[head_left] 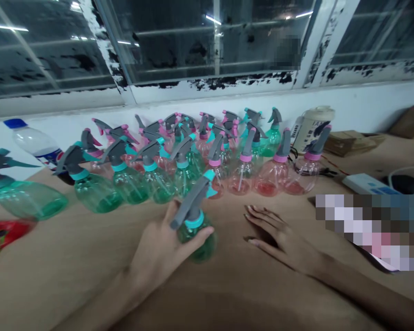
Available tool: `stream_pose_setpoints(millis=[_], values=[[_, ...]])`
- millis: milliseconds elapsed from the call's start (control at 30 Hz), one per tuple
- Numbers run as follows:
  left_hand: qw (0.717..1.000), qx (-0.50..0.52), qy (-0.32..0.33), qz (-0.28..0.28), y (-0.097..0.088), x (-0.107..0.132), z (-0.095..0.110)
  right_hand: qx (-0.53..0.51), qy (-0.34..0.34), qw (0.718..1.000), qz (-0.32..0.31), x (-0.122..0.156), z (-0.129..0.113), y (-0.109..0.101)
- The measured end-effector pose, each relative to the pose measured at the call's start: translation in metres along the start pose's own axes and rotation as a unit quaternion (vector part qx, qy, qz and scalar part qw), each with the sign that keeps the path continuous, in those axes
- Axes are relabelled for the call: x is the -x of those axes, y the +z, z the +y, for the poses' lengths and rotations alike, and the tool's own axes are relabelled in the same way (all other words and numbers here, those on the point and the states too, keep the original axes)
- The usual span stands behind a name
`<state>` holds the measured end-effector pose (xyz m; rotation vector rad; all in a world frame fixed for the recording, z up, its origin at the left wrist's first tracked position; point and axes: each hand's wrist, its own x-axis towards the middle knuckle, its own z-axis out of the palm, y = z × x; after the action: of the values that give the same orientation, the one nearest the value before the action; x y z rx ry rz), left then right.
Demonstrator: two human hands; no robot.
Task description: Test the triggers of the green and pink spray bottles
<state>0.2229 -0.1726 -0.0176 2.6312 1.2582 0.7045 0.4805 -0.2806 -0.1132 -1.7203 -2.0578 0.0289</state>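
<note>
My left hand (162,250) is wrapped around the body of a green spray bottle (205,246) with a grey and turquoise trigger head, near the middle of the table. My right hand (279,234) rests on the wooden tabletop to the right of that bottle, fingers stretched out and holding nothing. Just beyond both hands stands a front row of spray bottles, green ones such as this green spray bottle (162,186) on the left and clear pink ones such as this pink spray bottle (271,177) on the right. Several more stand packed behind them.
At the far left are a green spray bottle (27,197), a soda bottle with a blue cap (34,140) and a red packet (7,236). To the right stand a cream coffee cup (315,124), flat brown cardboard (353,142) and a white box (369,184). Windows line the back wall.
</note>
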Motion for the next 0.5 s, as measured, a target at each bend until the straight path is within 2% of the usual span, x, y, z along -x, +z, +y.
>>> stream_pose_setpoints(millis=[100, 200, 333, 433, 500], values=[[0.997, -0.019, 0.070, 0.016, 0.012, -0.015, 0.018, 0.000, -0.008, 1.000, -0.013, -0.001, 0.000, -0.001], [0.994, -0.012, 0.112, 0.017, 0.015, -0.023, 0.024, 0.006, -0.007, 1.000, -0.030, -0.001, 0.002, -0.001], [0.989, 0.090, 0.114, -0.034, 0.013, -0.026, 0.020, 0.005, -0.006, 1.000, -0.026, 0.000, 0.004, 0.001], [0.973, 0.191, 0.103, -0.083, 0.012, -0.030, 0.018, -0.001, -0.002, 1.000, -0.022, 0.000, 0.004, 0.002], [0.961, 0.242, 0.096, -0.091, 0.012, -0.034, 0.022, -0.002, 0.000, 1.000, -0.023, 0.000, 0.004, 0.002]])
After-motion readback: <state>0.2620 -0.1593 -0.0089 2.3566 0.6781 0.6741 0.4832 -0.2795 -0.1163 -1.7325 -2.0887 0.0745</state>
